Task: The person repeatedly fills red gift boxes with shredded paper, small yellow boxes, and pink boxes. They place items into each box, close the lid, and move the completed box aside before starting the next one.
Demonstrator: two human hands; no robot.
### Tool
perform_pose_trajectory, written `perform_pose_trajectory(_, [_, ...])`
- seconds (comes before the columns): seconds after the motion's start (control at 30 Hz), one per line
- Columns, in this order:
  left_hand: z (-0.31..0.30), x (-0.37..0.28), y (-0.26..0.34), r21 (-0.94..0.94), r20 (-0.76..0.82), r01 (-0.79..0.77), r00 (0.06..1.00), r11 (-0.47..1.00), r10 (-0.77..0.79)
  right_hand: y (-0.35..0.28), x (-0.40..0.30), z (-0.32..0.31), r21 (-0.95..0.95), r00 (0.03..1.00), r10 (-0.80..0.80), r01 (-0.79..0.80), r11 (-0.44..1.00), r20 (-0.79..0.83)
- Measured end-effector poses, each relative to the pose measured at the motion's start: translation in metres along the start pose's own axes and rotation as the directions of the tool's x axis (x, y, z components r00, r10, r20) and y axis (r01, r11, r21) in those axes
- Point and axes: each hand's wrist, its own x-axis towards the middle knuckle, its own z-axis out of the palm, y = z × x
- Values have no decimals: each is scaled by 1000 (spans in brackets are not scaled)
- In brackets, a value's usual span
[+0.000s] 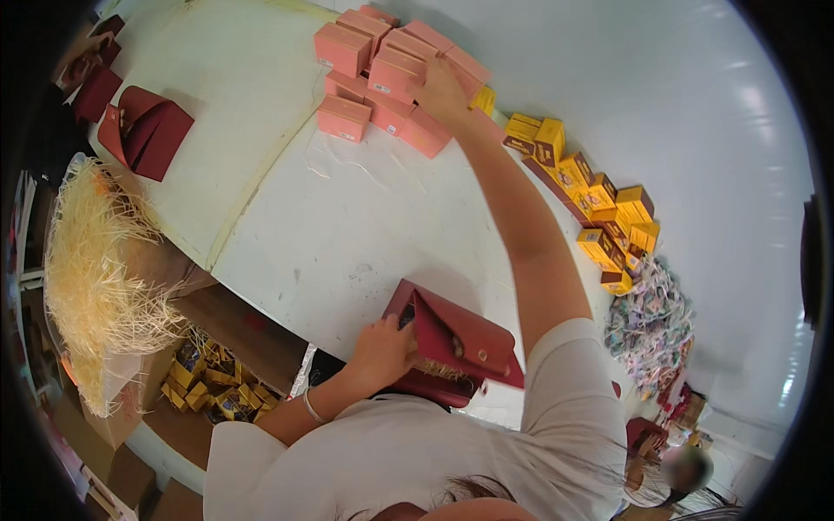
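My left hand (384, 352) holds the left side of a dark red gift box (456, 325) at the table edge in front of me. Its flap with a round metal snap is partly lifted, and pale shredded filler shows inside. My right arm stretches far across the table. At its end, my right hand (443, 91) grips the right end of a pink carton (397, 73) in a stack of several pink cartons. Thumb and fingers lie around that end; part of the grip is hidden by the hand.
Yellow and brown cartons (586, 189) line the far edge, ending at a heap of multicoloured shredded filler (651, 319). Another red box (146, 130) stands open at left, near another person's hand (91, 49). Straw-coloured filler (104, 280) and a bin of gold packets (221, 384) sit lower left.
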Motion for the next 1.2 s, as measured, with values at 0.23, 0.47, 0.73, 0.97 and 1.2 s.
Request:
perform_pose_trajectory(0.23, [5, 15, -4, 33, 166, -112, 981, 993, 105, -2, -24, 4, -119, 965, -174, 152, 981, -197])
perform_pose_trajectory(0.47, [11, 51, 0, -848, 529, 491, 798, 199, 288, -60, -195, -168, -307, 813, -517, 437, 845, -267])
perform_pose_trajectory(0.73, [-5, 68, 25, -768, 545, 629, 741, -120, 391, -68, -426, -158, -368, 784, -526, 407, 836, -328])
perform_pose_trajectory(0.97, [-11, 58, 28, -657, 540, 204, 800, 726, 263, -61, -474, -93, 483, 950, 188, -47, 874, -249])
perform_pose_trajectory(1.2, [11, 65, 16, -425, 463, -176, 801, 888, 380, -20, -463, -38, 860, 859, 463, -394, 325, 218])
